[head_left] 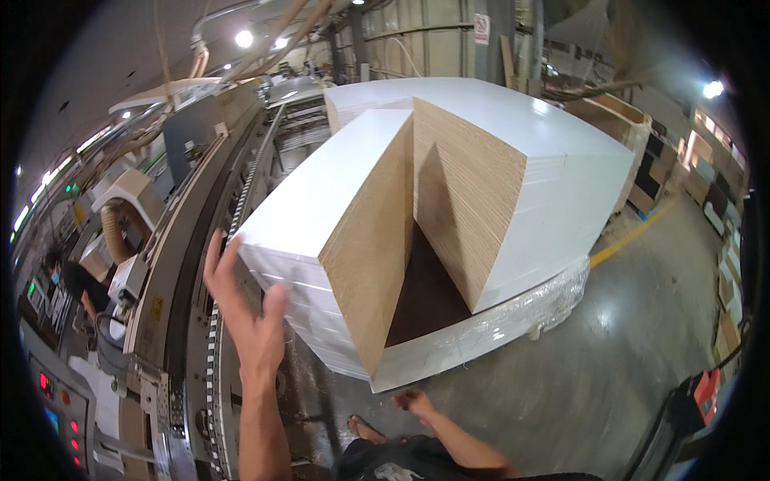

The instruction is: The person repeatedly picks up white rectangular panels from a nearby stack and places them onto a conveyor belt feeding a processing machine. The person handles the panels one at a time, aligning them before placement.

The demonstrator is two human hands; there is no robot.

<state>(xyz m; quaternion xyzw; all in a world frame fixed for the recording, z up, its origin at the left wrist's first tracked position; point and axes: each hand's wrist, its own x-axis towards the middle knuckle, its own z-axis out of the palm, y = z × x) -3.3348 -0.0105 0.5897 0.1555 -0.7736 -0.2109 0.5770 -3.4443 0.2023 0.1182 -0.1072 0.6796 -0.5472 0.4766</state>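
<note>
My left hand [250, 309] is raised at the near left corner of a tall stack of white-faced boards [325, 188]. Its fingers are spread, with no object in them; whether the fingertips touch the top board I cannot tell. Lower down, my right hand [413, 402] hangs near the foot of the stack, holding nothing visible, its fingers loosely bent and apart. A second, larger stack of white boards [561, 200] with tan raw edges stands to the right. Between the two stacks, a wedge-shaped gap shows a dark brown base board [429, 301].
Clear plastic wrap [521, 309] covers the base of the stacks. Along the left runs a long machine with a roller track [241, 200] and a control panel [60, 421]. Another person [80, 284] is at the far left. A yellow line [626, 239] marks the floor at right.
</note>
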